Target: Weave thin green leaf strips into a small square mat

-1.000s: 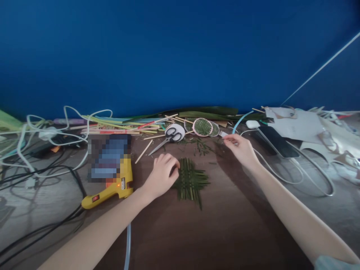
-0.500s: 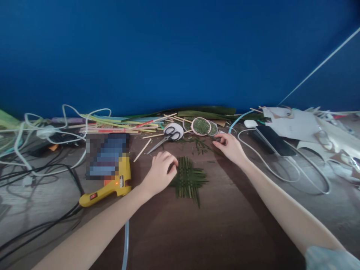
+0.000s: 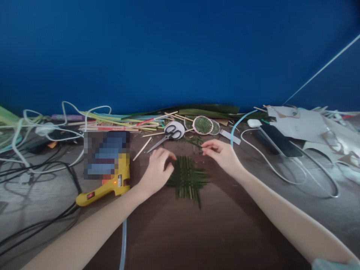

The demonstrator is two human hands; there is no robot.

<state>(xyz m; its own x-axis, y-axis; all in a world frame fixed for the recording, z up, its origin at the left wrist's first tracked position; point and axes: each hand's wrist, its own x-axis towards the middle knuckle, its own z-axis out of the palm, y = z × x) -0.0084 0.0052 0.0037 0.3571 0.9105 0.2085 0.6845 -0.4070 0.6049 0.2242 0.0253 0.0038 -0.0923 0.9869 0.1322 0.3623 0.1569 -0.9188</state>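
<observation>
Woven leaf mat [image 3: 187, 178], dark green with loose strip ends sticking out all round, lies flat on the brown table [image 3: 219, 228] just below the centre of the frame. At its upper left corner I see the person's left hand [image 3: 160, 167], half open with the fingers loosely curled and a gap between thumb and forefinger; from here I can't tell whether the fingertips touch the weave. The right hand [image 3: 222, 155], right of centre and above the mat, has thumb and forefinger pinched together at the end of a thin leaf strip [image 3: 195, 143].

As for writing, the yellow glue gun [image 3: 122, 174] at left carries a pale label [image 3: 119, 181] with dark marks too small to make out, and a red switch [image 3: 90, 195] on its handle, with an orange light glowing nearby. Above it, the screen [image 3: 104, 159] is blurred into blocks, so its text can't be read. Red-and-white sticks [image 3: 122, 128] lie at the upper left of the table; any print on them is illegible to me.

Just above centre, black-handled scissors [image 3: 173, 131] rest partly on a white disc [image 3: 180, 126], beside a pink-rimmed green round [image 3: 203, 125]. Toward the right sit a pale strip [image 3: 230, 137], a small white case [image 3: 254, 123] and a dark phone [image 3: 282, 141].
</observation>
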